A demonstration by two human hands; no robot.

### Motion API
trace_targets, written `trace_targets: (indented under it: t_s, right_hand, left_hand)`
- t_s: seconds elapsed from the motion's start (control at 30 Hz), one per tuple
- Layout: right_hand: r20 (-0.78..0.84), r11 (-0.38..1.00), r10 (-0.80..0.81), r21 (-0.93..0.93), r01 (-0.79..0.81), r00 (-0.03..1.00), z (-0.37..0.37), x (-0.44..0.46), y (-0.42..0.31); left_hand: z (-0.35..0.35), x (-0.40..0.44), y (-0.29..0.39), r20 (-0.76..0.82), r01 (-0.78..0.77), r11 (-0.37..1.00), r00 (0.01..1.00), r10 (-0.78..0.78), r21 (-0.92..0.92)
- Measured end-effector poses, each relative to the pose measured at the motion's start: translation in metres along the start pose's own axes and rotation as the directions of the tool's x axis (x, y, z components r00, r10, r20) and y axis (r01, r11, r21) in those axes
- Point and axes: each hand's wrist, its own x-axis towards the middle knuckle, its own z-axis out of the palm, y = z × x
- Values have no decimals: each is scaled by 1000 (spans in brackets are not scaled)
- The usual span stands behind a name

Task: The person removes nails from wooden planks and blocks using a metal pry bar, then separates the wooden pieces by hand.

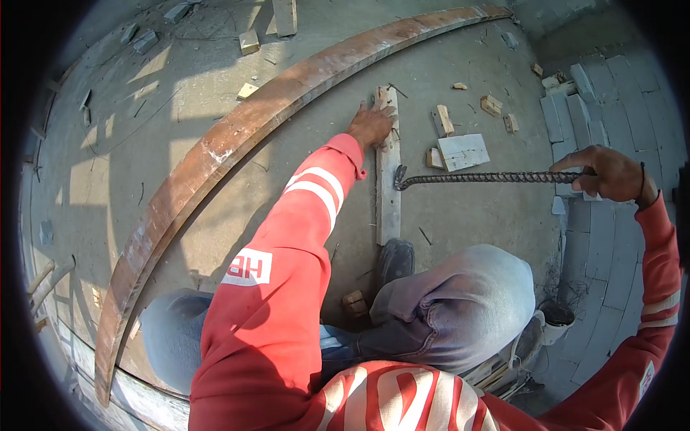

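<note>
The long ribbed bar (496, 177) is dark metal, rough along its length; the narrow pale board (389, 172) is matt wood; the grey floor (287, 169) looks like dusty, matt concrete.

Pretty clearly a building site, or some spot still being built. Bare, dusty concrete floor (287, 165) is seen across most of the frame, with wood offcuts (491, 105) and loose nails (425, 236) scattered around right of center. Grey blocks (575, 115) are piled at the upper right, and more block-like pieces (611, 244) are laid in rows along the right side. A bucket (555, 321) is parked at the lower right, and a long curved plank (215, 147) is stretched across the left half.
</note>
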Motion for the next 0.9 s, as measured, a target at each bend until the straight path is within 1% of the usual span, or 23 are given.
trace_targets:
  t_s: [0.03,0.1,0.13,0.17,0.2,0.3,0.37,0.43,0.47,0.5,0.53,0.57,0.67,0.8,0.87,0.9]
  right_hand:
    - [-2,1000,6,-2,-6,1000,-16,9,-2]
    - [120,990,133,20,-137,984,-45,28,-10]
    - [121,990,134,17,-137,984,-58,36,-16]
    - [145,985,169,10,-173,975,-71,44,-23]
    - [170,978,204,2,-207,964,-83,51,-28]
    - [179,968,247,-10,-249,952,-111,72,-35]
    - [174,970,245,-36,-242,954,-129,89,-24]
    - [203,965,231,78,-251,952,-145,105,-17]
    - [203,966,229,75,-248,952,-154,112,-17]
    - [229,958,268,40,-284,936,-162,117,-20]
    - [253,948,307,3,-318,918,-169,121,-22]
    - [254,949,305,0,-315,918,-173,123,-24]
    - [243,942,327,-7,-336,913,-180,131,-24]
    - [227,922,370,28,-385,901,-182,135,-17]
    - [224,917,379,36,-397,898,-184,135,-37]
    - [278,882,431,68,-465,858,-188,135,-64]
  left_hand:
    - [2,4,-1,1,-4,999,1000,4,31]
    - [1,4,-2,4,-8,998,1000,8,57]
    - [-3,-1,-4,7,-19,1000,1000,18,8]
    - [-7,-5,-5,11,-27,999,1000,28,-44]
    - [-7,-5,-6,13,-25,998,1000,26,-49]
    - [-7,-3,-10,18,-50,998,999,51,-46]
    - [-7,-4,-11,-23,-77,995,997,76,-66]
    - [-3,-4,-11,-34,-70,995,997,67,-77]
    - [0,-2,-12,-44,-63,994,997,59,-86]
    - [5,0,-14,-43,-59,994,998,55,-87]
    - [9,3,-15,-70,-62,992,996,54,-107]
    - [14,6,-17,-96,-66,990,994,54,-128]
    - [3,-3,-14,-71,-81,989,995,72,-125]
    - [0,-1,-12,-77,-86,990,994,78,-108]
    - [2,2,-12,-74,-71,991,995,63,-116]
    - [4,3,-14,-74,-73,991,995,64,-114]
